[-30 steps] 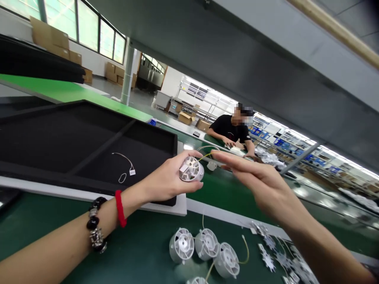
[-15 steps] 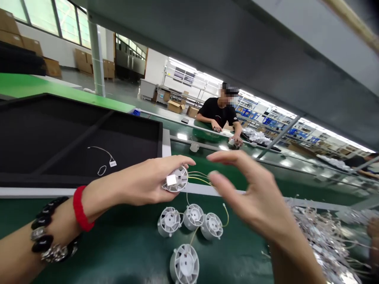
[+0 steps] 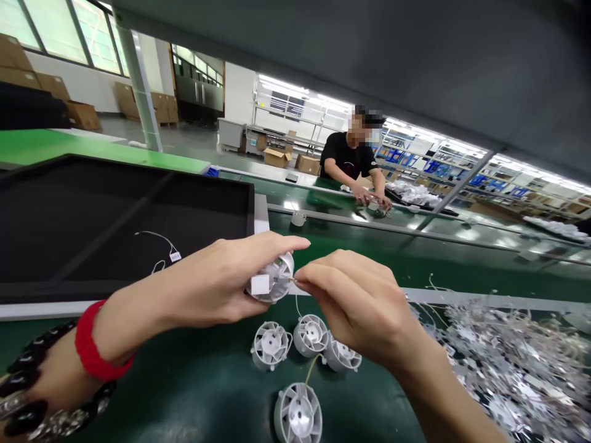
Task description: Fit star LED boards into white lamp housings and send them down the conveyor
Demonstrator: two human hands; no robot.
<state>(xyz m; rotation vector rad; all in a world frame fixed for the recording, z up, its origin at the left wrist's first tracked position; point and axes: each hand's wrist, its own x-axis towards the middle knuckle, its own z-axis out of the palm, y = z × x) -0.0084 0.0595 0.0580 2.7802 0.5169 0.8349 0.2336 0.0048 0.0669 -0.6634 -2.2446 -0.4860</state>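
Note:
My left hand is closed around a round white fan housing with ribs inside, its thumb along the top. A small white square piece shows on the housing's near face. Against its right side, my right hand pinches the thin yellowish wires; the fingers hide most of their length. Below my hands, more white housings stand on the green bench: one at left, a middle one, a right one partly behind my right hand, and a nearer one.
A black tray at left holds a wire with a white tag. Right of my forearm lies a heap of metallic parts with wires. A lone housing sits beyond the rail. Across the line, a person handles parts; a grey shelf hangs overhead.
My right hand, with thumb and fingers apart before, has moved left to the housing and closed on its wires. My left hand still holds the housing. The person opposite has brought both hands together.

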